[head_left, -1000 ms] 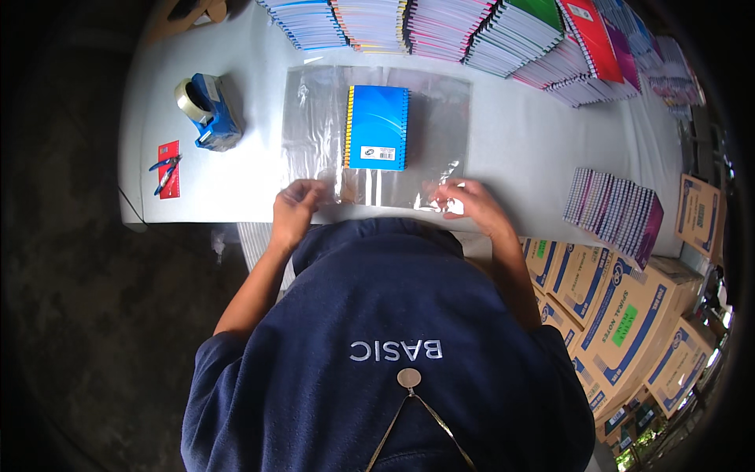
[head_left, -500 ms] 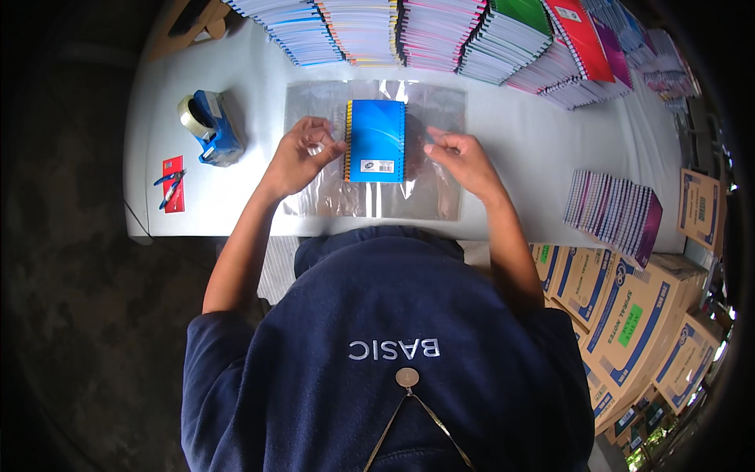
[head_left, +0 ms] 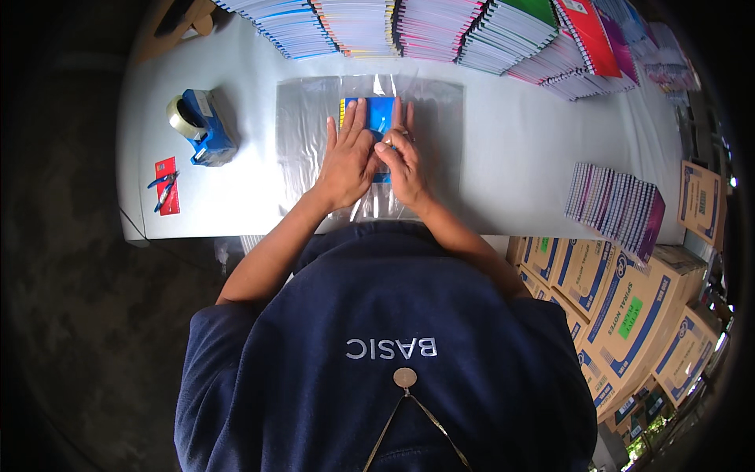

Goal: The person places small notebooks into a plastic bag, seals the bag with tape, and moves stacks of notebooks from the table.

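A blue spiral notebook (head_left: 381, 114) lies on a clear plastic sheet (head_left: 303, 110) in front of me, a yellow-coiled edge showing at its left. My left hand (head_left: 346, 167) rests over its left part, outer fingers stretched forward, forefinger and thumb bent in near the middle. My right hand (head_left: 406, 164) covers its right side. Two of its fingers lie straight, while the thumb and forefinger come together close to the left hand's fingertips. Whatever the two pinches hold is too small or hidden to make out. Both hands hide most of the cover.
A blue tape dispenser (head_left: 206, 130) stands at left, near blue-handled pliers (head_left: 165, 189) on a red card (head_left: 167, 206). Stacked spiral notebooks (head_left: 362, 27) line the far edge. A purple notebook stack (head_left: 617, 204) sits at right. Cardboard boxes (head_left: 629, 315) are piled beside the table.
Both hands have come inward from either side of the notebook and now rest over it. Their fingers were apart from it before; thumbs and forefingers are now drawn together at its middle.
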